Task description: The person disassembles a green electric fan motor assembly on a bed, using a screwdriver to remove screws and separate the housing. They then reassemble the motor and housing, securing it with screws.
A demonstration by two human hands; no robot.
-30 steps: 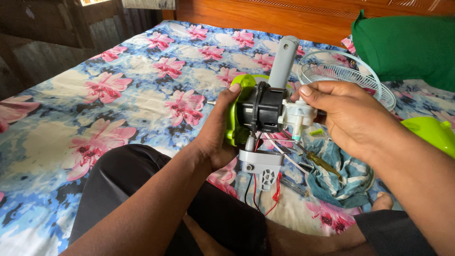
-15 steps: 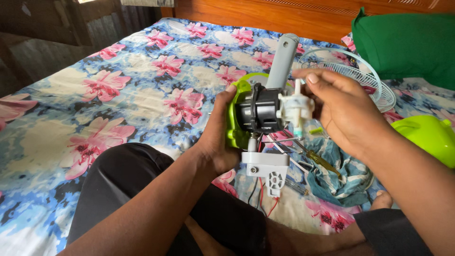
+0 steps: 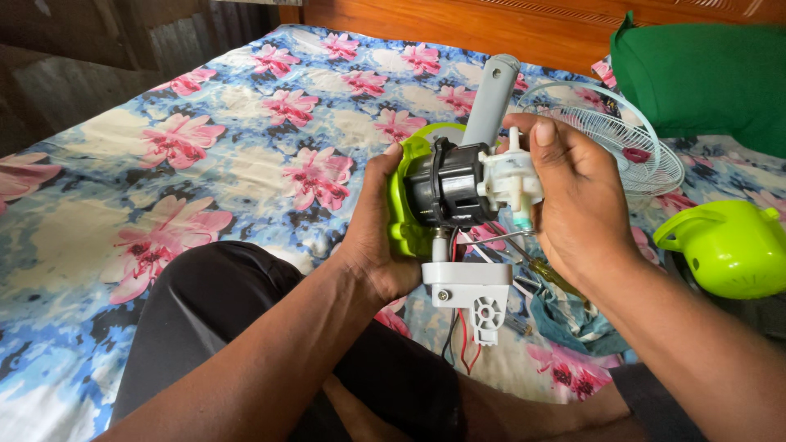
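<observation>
Gripping the fan motor (image 3: 446, 184) – left hand (image 3: 372, 237) closed round its green housing (image 3: 403, 196) – our right hand (image 3: 577, 205) pinches the white gearbox (image 3: 509, 178); seating it needs alignment.

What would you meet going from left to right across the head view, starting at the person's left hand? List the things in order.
Left hand → lime-green fan housing → black motor → white gearbox → right hand → white fan grille → loose lime-green cover.
</observation>
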